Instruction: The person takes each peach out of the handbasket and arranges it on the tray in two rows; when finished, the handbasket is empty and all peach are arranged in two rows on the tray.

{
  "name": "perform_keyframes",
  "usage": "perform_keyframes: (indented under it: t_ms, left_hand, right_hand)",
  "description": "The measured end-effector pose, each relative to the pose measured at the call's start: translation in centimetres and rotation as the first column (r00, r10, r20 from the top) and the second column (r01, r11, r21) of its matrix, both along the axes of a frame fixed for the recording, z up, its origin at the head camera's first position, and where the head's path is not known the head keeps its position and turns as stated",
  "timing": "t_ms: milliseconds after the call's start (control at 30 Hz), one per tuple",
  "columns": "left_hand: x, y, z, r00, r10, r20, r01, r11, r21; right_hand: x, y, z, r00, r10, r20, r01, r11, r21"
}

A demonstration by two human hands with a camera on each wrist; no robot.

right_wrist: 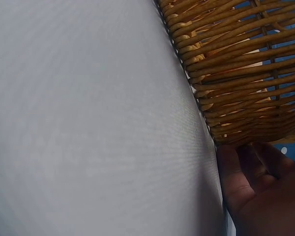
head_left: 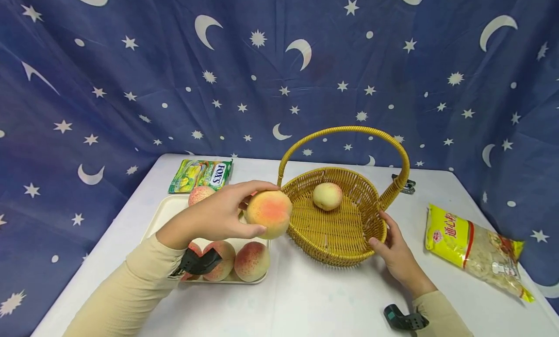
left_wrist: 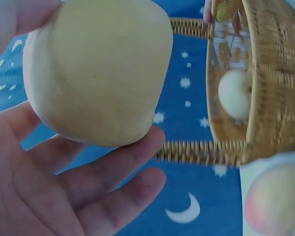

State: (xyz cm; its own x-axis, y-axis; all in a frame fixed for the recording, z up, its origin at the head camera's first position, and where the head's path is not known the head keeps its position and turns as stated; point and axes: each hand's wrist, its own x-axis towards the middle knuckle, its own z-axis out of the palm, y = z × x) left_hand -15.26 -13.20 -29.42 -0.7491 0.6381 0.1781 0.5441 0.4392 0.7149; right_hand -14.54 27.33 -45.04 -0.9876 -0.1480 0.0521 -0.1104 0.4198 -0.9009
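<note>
Between the thumb and fingers of my left hand [head_left: 216, 215] is a yellow-orange peach [head_left: 270, 213], held up beside the basket's left rim. The left wrist view shows the peach [left_wrist: 101, 73] large and close, fingertips curved along its underside. My right hand [head_left: 396, 254] grips the right side of a yellow wicker basket [head_left: 325, 257] with a tall arched handle. One pale peach [head_left: 327, 196] lies inside the basket. In the right wrist view, the fingers [right_wrist: 236, 182] meet the woven wall low down, near the tabletop.
Left of the basket, a cream tray [head_left: 163, 215] carries several red-and-yellow peaches [head_left: 252, 261], partly covered by my left arm. Behind it lies a green FOX'S packet [head_left: 201, 175]. A yellow-and-clear food bag [head_left: 478, 252] lies at the right, and a small black object [head_left: 408, 186] behind the basket.
</note>
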Motion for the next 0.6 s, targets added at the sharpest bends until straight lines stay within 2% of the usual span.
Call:
perform_keyframes:
  t_ms: [100,233,600]
  left_hand:
    - [0.0,-1.2,-0.4,1.000,0.017,0.013,-0.018,1.000,0.021]
    - [0.1,-3.0,-1.1,0.996,0.083,0.017,-0.084,0.996,0.021]
    - [-0.2,-7.2,-2.0,0.974,0.227,0.029,-0.228,0.973,0.043]
  right_hand:
    - [-0.1,0.0,0.0,1.000,-0.005,0.005,0.005,1.000,0.002]
    - [-0.2,0.0,-0.1,1.000,-0.013,0.010,0.013,1.000,0.009]
    - [0.0,0.0,0.0,1.000,-0.014,0.007,0.014,1.000,0.006]
